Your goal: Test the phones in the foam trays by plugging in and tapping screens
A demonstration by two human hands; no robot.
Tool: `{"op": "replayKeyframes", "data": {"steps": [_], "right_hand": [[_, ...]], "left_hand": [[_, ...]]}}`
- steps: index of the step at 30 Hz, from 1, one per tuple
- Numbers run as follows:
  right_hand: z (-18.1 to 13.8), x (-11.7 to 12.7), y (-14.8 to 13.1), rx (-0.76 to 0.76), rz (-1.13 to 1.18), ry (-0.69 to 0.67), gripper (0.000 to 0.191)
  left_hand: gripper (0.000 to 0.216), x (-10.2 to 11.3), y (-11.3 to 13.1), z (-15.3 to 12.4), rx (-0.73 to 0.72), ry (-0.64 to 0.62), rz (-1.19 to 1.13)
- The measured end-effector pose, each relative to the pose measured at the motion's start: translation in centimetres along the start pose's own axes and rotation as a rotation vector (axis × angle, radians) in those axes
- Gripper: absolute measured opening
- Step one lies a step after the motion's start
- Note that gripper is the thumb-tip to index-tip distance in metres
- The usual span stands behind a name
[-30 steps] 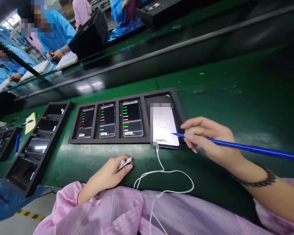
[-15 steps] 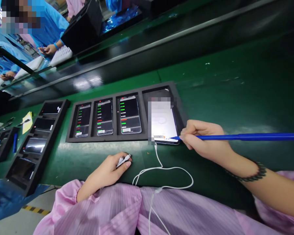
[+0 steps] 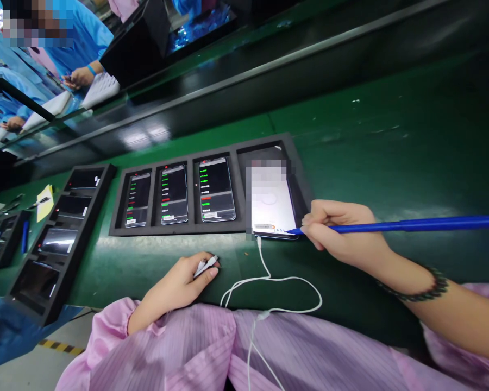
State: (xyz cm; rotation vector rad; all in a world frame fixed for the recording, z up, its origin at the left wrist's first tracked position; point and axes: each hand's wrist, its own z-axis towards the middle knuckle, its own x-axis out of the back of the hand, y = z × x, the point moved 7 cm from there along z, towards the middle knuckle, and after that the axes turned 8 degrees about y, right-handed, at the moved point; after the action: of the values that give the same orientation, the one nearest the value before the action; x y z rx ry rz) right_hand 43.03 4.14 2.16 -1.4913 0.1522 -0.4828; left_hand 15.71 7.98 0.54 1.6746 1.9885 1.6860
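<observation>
My right hand (image 3: 338, 231) is closed around a long blue pen (image 3: 407, 224), its tip at the lower edge of a phone (image 3: 271, 198) with a bright white screen. That phone lies in the right end of a black foam tray (image 3: 175, 231), and a white cable (image 3: 264, 266) is plugged into its bottom edge. Resting on the bench below the tray, my left hand (image 3: 189, 277) grips white cable plugs (image 3: 206, 265). Three phones with dark screens and coloured text lines, such as the nearest phone (image 3: 217, 190), fill the other slots.
A second foam tray (image 3: 71, 255) with several dark phones stands to the left. Beyond it are a yellow paper (image 3: 45, 203), a blue pen (image 3: 25, 237) and another tray (image 3: 14, 239). A ledge (image 3: 228, 87) crosses behind, with a co-worker in blue (image 3: 85, 32) past it.
The blue pen's tip has shifted slightly to the right along the bottom of the white screen. My left hand stays still with the plugs.
</observation>
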Motion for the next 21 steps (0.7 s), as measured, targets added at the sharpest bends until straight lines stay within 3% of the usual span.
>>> {"op": "replayKeyframes", "data": {"steps": [3,6,10,14,18,21], "right_hand": [[0.3,0.3,-0.3,-0.017,0.070,0.015,0.048],[0.7,1.3,-0.5,0.024,0.074,0.123,0.034],[1.0,1.9,-0.9,0.271,-0.213,0.222,0.030],[1.0,0.9,0.0,0.474,-0.532,0.161,0.042],[1.0,0.4,1.0,0.503,-0.627,0.096,0.040],[1.1,0.9,0.9,0.503,-0.649,0.133,0.040]], "left_hand": [[0.035,0.0,0.0,0.1,-0.002,0.002,0.002],[0.035,0.0,-0.1,0.1,0.002,0.001,0.009],[0.034,-0.1,-0.1,-0.1,0.003,-0.002,0.011],[0.033,-0.1,0.0,-0.1,-0.003,0.003,0.009],[0.032,-0.1,0.0,0.0,-0.006,0.000,0.006],[0.031,0.0,0.2,0.0,-0.009,0.002,-0.008]]}}
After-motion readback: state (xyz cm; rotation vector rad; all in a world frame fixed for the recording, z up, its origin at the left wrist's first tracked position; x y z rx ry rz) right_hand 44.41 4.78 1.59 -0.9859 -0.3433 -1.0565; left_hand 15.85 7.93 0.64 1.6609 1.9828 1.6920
